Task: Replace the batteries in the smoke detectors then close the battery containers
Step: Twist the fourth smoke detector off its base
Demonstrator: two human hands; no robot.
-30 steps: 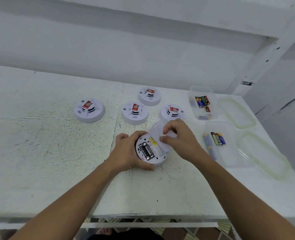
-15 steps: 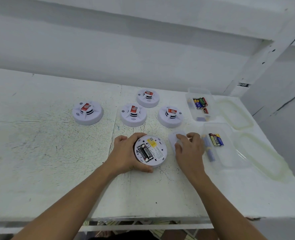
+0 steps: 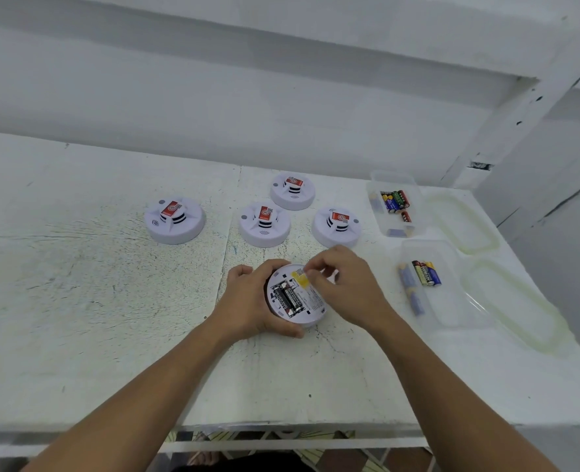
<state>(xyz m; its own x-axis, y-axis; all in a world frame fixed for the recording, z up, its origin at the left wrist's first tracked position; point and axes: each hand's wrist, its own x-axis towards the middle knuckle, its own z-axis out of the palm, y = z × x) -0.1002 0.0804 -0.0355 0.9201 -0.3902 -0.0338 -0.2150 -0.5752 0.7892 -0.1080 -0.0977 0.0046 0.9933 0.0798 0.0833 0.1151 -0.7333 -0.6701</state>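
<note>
The upturned smoke detector [image 3: 308,299] was gripped on the table [image 3: 111,301] by the left hand [image 3: 247,301], bay [image 3: 283,296] uncovered, 2 batteries [image 3: 292,297] seated. The right hand [image 3: 346,287] was curled at its rim; any hold could not be determined. Battery removal was judged in hand, a fingertip prise required next.

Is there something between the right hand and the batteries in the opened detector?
Nothing visible does. The batteries lie uncovered in the detector. The right hand is over the yellow label beside them, and the left hand grips the left rim only.
</note>
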